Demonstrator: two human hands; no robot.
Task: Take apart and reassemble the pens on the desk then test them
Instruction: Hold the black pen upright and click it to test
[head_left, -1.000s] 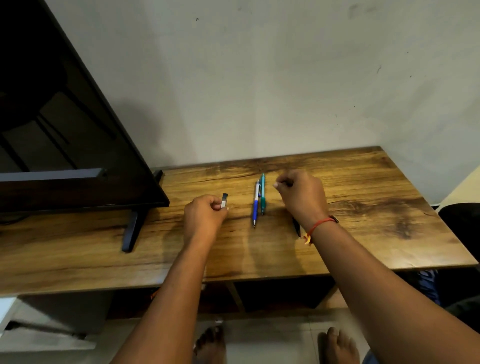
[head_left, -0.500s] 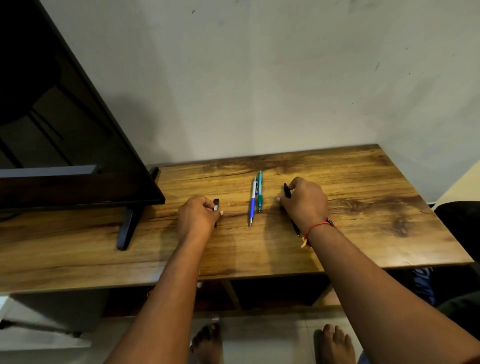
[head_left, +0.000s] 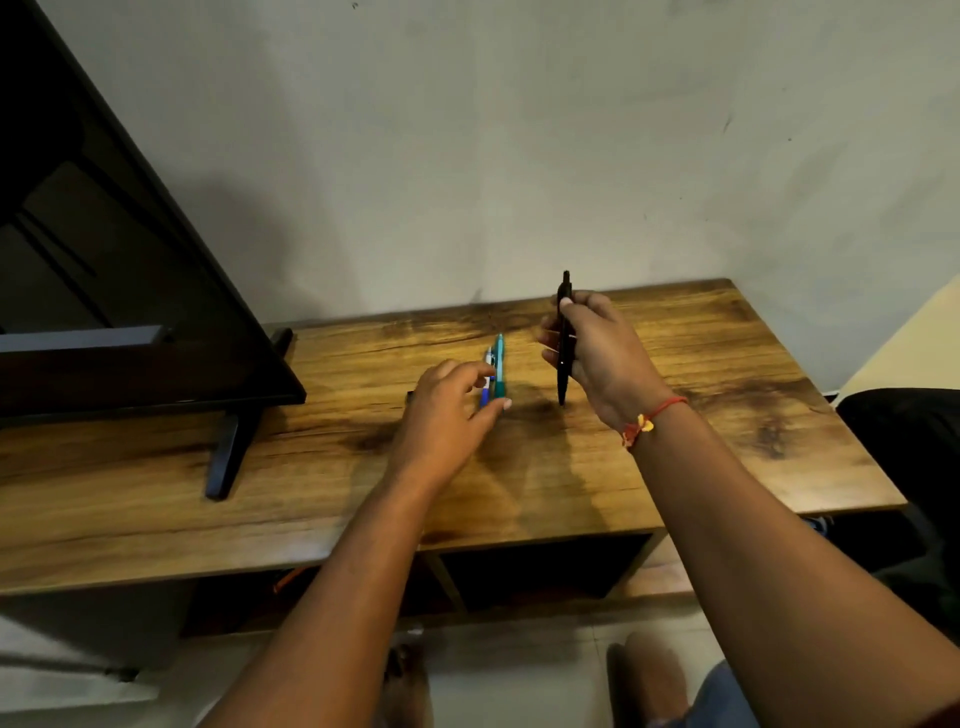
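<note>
Floor: your bare feet (head_left: 647, 675) show at 6 o'clock, blurred, on pale tiles.
Under the desk: an open compartment (head_left: 545, 571) sits dark just below the front edge.
Desk: the wooden desk (head_left: 727, 467) runs from 9 to 3 o'clock, with its far edge against the wall.
Left hand: your left hand (head_left: 447, 410) hovers low over the middle of the desk. Its fingers are loosely stretched toward 1 o'clock and hold nothing you can see. The fingertips overlap the near ends of two pens, and blur hides whether they touch.
Small piece: a small dark piece (head_left: 410, 397) peeks out on the desk at that hand's 9 o'clock side. You cannot tell what it is.
Right wrist: a red thread bracelet (head_left: 649, 418) circles it.
Right hand: your right hand (head_left: 597, 353), at 2 o'clock from the left one, has its fingers wrapped round the black pen's barrel.
Black pen: the black pen (head_left: 563, 338) stands nearly upright, its tip down at or just above the wood. Its top pokes out above your fingers at 12 o'clock.
Blue pen: the blue pen (head_left: 487, 382) lies flat, running 6 to 12 o'clock, right against its neighbour.
Teal pen: the teal pen (head_left: 500, 358) lies flat at the blue one's 3 o'clock side, between your two hands, and reaches slightly nearer the wall.
Screen: a large dark screen (head_left: 130, 291) fills 9 to 10 o'clock, and its stand foot (head_left: 226, 457) rests on the desk.
Wall: a pale wall (head_left: 519, 156) rises at 12 o'clock.
</note>
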